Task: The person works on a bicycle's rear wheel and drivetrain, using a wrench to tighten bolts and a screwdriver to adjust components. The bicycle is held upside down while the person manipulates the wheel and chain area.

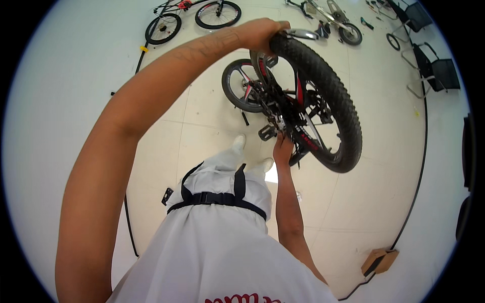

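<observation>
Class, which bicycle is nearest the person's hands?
The black bicycle with red markings, mid-picture: the left hand meets its knobbly tyre; the right hand is near a pedal. Other bicycles sit farther off by the top edge.

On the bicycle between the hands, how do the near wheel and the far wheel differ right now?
The near wheel looks much larger, being closer to the camera; the far wheel looks small.
The near wheel shows chunky tread clearly; the far wheel mostly shows its side.
The left hand is at the near wheel's upper end; neither hand is at the far wheel.
Both have black tyres and pale spokes.
</observation>
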